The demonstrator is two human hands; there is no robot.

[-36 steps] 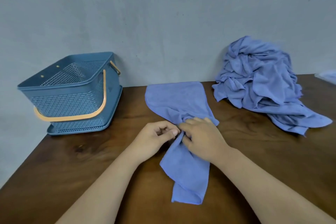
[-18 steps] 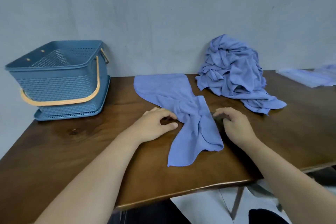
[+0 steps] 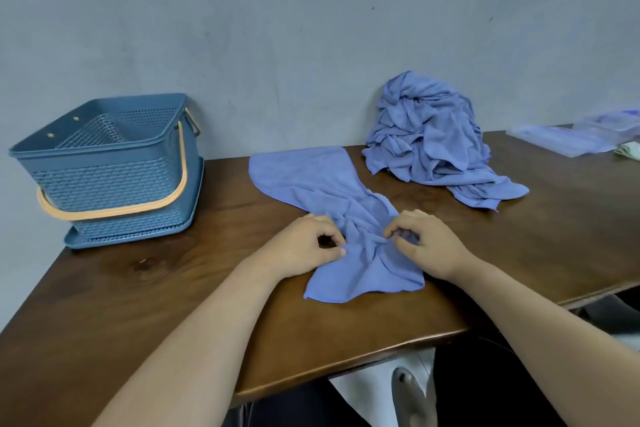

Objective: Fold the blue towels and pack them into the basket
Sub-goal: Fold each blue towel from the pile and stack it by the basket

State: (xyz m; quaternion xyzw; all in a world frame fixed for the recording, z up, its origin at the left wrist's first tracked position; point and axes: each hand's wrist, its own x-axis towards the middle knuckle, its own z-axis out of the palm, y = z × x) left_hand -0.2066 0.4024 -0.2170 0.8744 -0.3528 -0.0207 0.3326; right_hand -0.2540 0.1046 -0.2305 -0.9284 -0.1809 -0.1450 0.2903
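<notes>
On the dark wooden table (image 3: pixel 166 291), the blue towel (image 3: pixel 329 191) lies bunched mid-length between basket (image 3: pixel 104 149) and unfolded heap (image 3: pixel 429 146), your left hand (image 3: pixel 304 248) and right hand (image 3: pixel 431 248) pinching its gathers; it's light, limp cloth that sags, so grip the corners.

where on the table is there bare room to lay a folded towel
Bare table: between basket and spread towel; the near left corner before the basket; right of the right hand, in front of the towel pile. Crowded: the middle, where left hand and right hand pinch the towel; back right, with plastic packets.
</notes>
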